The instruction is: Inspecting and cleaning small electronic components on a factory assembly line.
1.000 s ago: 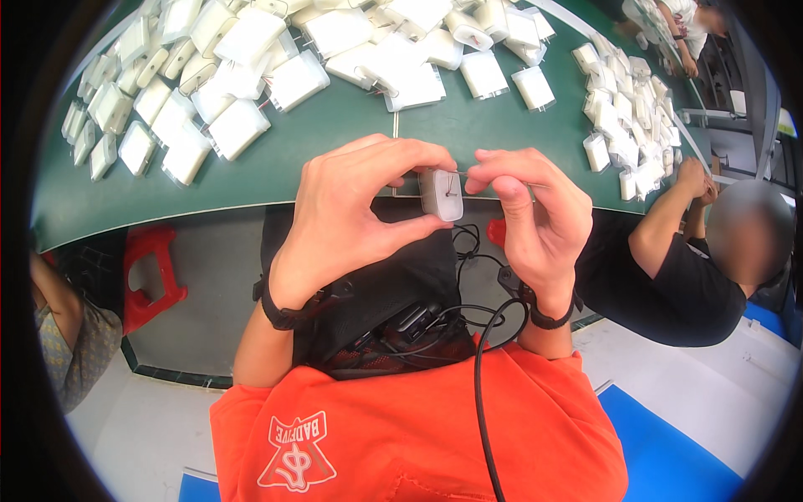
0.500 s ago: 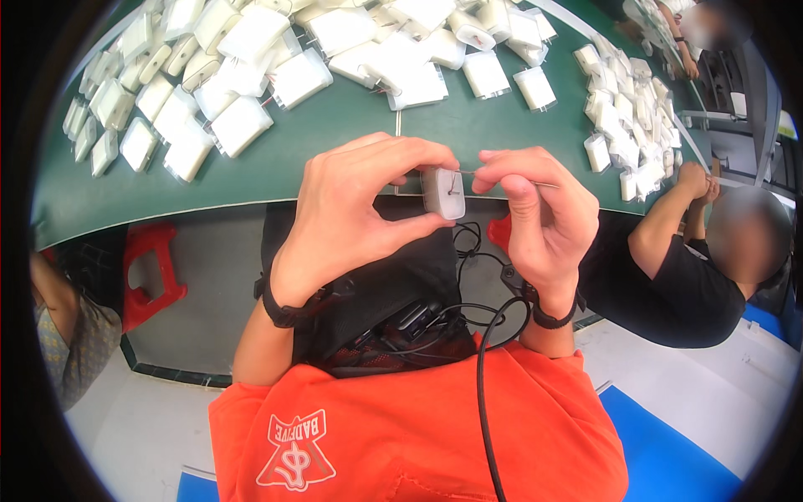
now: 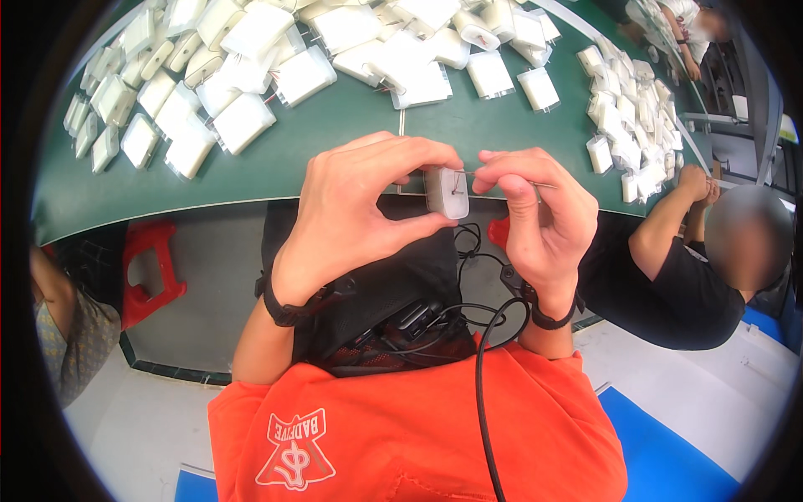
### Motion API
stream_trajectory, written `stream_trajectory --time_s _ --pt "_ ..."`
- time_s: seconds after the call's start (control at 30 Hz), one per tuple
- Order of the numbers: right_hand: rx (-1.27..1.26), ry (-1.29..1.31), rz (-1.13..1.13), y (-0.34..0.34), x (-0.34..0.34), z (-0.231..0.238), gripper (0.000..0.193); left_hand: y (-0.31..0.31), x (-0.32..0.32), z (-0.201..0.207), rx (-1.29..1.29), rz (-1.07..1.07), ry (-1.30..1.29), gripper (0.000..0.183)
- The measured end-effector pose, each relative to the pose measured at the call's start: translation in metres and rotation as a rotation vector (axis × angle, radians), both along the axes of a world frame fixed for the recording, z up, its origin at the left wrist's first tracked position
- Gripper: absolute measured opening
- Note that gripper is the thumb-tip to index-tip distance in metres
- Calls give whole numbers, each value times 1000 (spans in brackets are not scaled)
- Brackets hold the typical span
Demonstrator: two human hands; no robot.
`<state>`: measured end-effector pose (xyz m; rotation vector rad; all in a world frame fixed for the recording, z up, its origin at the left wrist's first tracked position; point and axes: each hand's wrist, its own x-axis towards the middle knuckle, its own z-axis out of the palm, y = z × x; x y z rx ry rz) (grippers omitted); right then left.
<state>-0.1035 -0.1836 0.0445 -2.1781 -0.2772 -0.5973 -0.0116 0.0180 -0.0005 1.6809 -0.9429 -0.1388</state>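
1. Large pile: white pieces heaped on the bench, beyond the block and to its left; whether they are finished or waiting cannot be told.
2. Left hand: on the block's left, its grip pinching the block, thumb on the near side and fingers on the far side.
3. The block itself is held up between the two hands, one end showing a dark wire; work on that end looks under way rather than complete.
4. Right hand: right of the block, its grip pinching a thin strand, too fine to tell whether lead or tool; releasing both seems left to do.
5. Small pile: beyond the block, well to its right, its stage equally unclear.
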Motion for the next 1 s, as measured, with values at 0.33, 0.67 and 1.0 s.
stream_trajectory --time_s 0.33,0.67,1.0 --pt "-196 70 52 5 13 20 8 -1 -2 -2 -30 23 -11 49" --pt "53 132 -95 9 23 17 14 2 1 -1 -20 16 16 50" --pt "149 49 114 -12 -4 -8 10 -2 0 -10 -79 13 -181 47"
